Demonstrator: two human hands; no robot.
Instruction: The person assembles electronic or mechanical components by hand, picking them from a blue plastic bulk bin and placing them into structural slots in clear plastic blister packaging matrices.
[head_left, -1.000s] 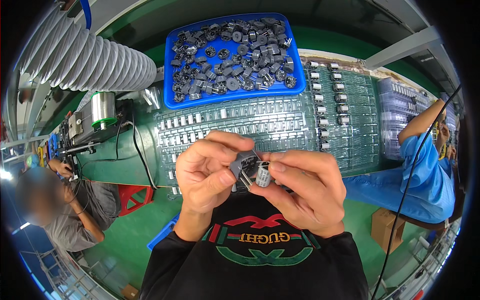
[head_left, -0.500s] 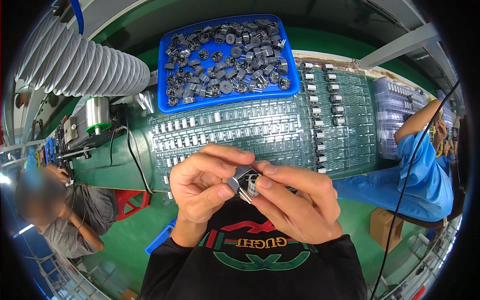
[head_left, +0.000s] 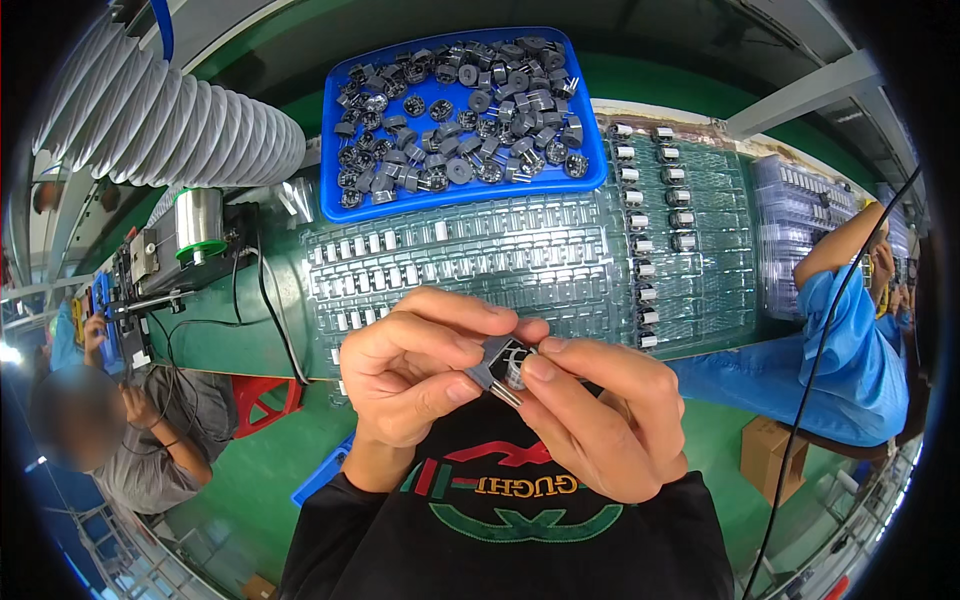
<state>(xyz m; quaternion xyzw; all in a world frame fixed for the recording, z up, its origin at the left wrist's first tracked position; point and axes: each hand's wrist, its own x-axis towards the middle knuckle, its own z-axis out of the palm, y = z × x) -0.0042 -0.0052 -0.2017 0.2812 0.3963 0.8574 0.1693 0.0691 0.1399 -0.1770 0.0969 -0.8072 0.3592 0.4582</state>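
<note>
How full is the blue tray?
Well filled, not packed: grey parts lie across the blue tray, with bare blue patches showing between them.

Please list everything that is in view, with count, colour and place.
Housing: one, grey, lower centre
Held cylinder: one, pale grey, lower centre
Large tray: one, blue, top centre
Small parts: many, mostly grey, in large tray
Flat trays: several, clear, centre and right
Other cylinders: many, silver, in flat trays
Tray stack: one, clear, right
Table: one, green, under trays
Machine: one, mostly black, left
Spool: one, silver, left
Hose: one, white, upper left
Cords: several, black, left
Stool: one, red, left
Carton: one, brown, right
Co-workers: at least two, grey and blue clothes, both sides
Shirt: one, black, bottom
Left hand: one, bare, on housing
Right hand: one, bare, on held cylinder
</note>
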